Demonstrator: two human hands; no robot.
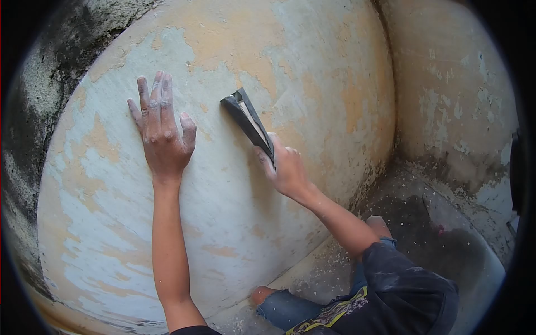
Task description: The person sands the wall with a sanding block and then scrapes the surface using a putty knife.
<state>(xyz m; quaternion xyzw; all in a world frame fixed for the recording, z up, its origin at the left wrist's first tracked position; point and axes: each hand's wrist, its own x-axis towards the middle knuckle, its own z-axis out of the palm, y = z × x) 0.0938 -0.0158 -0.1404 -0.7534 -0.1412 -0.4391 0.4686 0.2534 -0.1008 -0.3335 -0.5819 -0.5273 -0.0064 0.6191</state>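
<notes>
A pale wall with patches of peeling yellowish paint stands in front of me. My left hand lies flat against it, fingers stretched out and thumb apart, with whitish dust on the fingers. To its right, my right hand is closed round the lower end of a sanding block. Dark sandpaper wraps the block, and a light core shows along its open side. The block tilts up to the left, with its upper end at the wall. Its lower end is partly hidden by my fingers.
A rough, blackened wall edge borders the pale surface on the left. At right, another peeling wall meets it in a corner. The grey floor below has damp dark patches and paint flakes. My bent knees are close to the wall.
</notes>
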